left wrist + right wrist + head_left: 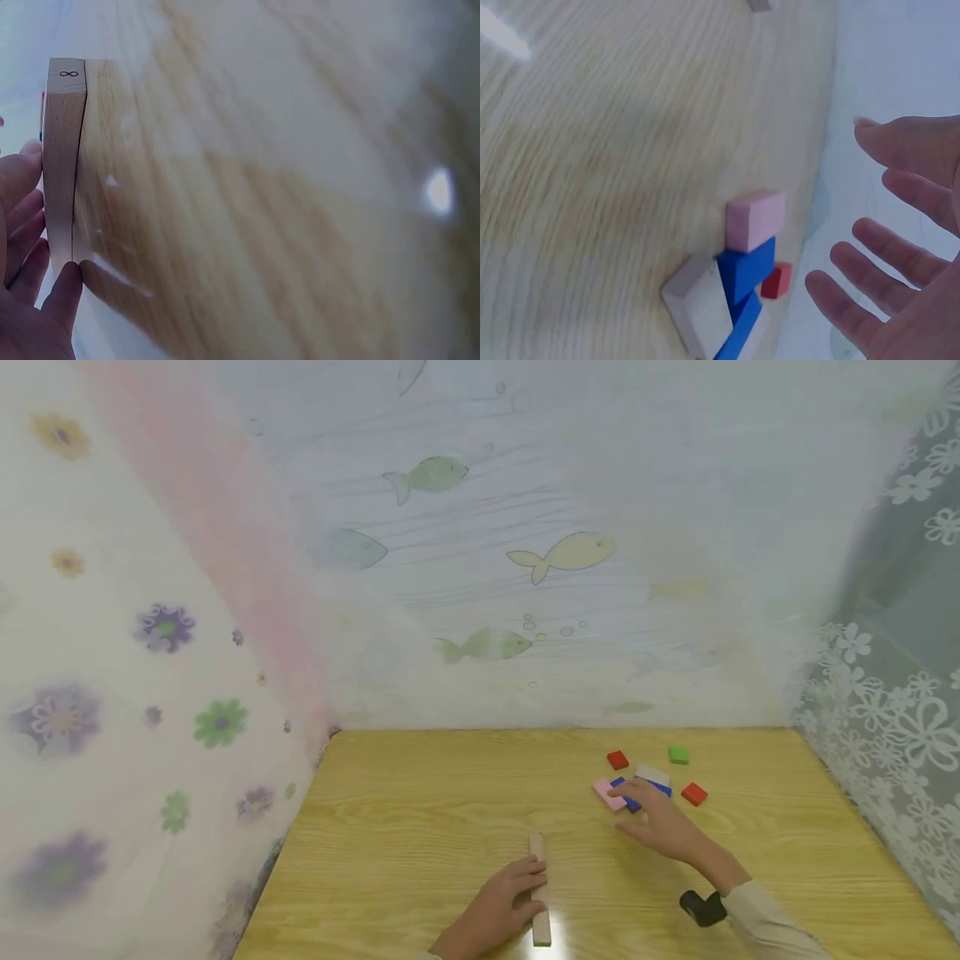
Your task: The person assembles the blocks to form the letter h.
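While the left hand (497, 899) rests loosely bent fingers and a thumb against a pale wooden strip (61, 142) marked 8, not clasping it, the right hand (662, 824), spread and empty, hovers right of the strip's far end. Beyond and right of the strip, a pink block (754, 220), blue blocks (747, 271) and a white block (697, 300) touch; farther from it lie two red blocks (617, 760) and a green block (678, 755).

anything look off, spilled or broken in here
Nothing looks spilled or broken. One odd item: a dark bent object beside the right sleeve, unlike the plain pink block and the long wooden strip. I can't tell what it is.
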`<move>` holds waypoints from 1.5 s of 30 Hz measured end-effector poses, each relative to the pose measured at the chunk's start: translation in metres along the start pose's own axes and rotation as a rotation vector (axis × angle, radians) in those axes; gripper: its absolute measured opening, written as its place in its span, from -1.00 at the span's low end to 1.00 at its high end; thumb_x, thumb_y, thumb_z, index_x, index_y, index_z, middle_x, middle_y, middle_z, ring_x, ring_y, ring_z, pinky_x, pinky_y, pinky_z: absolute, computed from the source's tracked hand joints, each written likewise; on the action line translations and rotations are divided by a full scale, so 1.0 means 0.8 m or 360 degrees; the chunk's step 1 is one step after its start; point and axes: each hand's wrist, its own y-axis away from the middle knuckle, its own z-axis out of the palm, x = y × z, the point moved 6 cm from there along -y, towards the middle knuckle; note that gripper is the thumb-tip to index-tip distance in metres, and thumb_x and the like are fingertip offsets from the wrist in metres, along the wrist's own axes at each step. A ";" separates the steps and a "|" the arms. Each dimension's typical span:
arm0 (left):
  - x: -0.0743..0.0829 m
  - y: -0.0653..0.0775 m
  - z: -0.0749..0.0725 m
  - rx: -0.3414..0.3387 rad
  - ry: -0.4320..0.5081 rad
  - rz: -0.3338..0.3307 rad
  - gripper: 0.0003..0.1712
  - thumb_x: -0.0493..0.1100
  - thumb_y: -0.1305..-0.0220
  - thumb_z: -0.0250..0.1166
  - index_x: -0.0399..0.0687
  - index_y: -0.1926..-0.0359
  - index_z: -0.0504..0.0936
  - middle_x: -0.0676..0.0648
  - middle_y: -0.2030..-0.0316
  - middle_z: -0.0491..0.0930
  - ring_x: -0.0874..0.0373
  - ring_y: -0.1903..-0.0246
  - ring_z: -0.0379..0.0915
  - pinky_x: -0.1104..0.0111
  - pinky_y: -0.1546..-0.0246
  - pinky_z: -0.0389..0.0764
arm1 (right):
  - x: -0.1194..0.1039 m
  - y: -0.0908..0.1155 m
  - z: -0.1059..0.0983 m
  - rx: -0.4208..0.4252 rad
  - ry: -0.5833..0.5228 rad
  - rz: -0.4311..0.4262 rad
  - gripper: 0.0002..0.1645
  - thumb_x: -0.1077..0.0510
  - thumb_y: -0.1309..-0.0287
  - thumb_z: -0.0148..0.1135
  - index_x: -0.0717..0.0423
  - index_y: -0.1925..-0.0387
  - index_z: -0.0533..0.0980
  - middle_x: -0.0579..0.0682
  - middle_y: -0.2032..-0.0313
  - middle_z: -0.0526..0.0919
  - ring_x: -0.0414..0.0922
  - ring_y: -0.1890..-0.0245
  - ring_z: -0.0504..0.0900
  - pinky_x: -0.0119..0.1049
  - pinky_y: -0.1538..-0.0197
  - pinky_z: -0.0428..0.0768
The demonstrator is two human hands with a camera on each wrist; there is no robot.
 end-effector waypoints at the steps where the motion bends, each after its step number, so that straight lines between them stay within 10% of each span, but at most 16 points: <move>1: 0.000 0.000 0.001 -0.0002 0.0011 -0.0001 -0.56 -0.06 -0.31 0.23 -0.20 -0.12 0.54 -0.08 -0.23 0.41 0.02 -0.27 0.25 0.20 -0.20 0.38 | 0.003 0.002 -0.003 0.0014 0.0036 0.0000 -0.51 0.23 -0.06 0.36 0.25 -0.06 0.49 0.27 -0.07 0.45 0.28 -0.06 0.45 0.16 0.06 0.54; 19: 0.003 0.001 -0.002 0.0011 0.0044 0.0077 -0.55 -0.10 -0.30 0.24 -0.26 -0.12 0.53 -0.14 -0.22 0.41 -0.02 -0.25 0.27 0.21 -0.19 0.40 | 0.049 0.019 -0.025 0.0083 0.0131 0.0201 -0.50 0.15 0.00 0.42 0.30 0.03 0.52 0.22 0.03 0.51 0.24 -0.02 0.46 0.19 0.04 0.50; 45: -0.003 -0.011 -0.007 -0.0042 -0.0017 0.0149 -0.62 -0.06 -0.32 0.21 -0.22 -0.03 0.59 -0.08 -0.17 0.44 0.10 -0.21 0.32 0.32 -0.22 0.36 | 0.091 0.039 0.007 0.0175 0.0135 0.0398 -0.47 0.22 0.11 0.47 0.32 0.06 0.50 0.30 0.06 0.42 0.21 0.09 0.49 0.19 0.08 0.52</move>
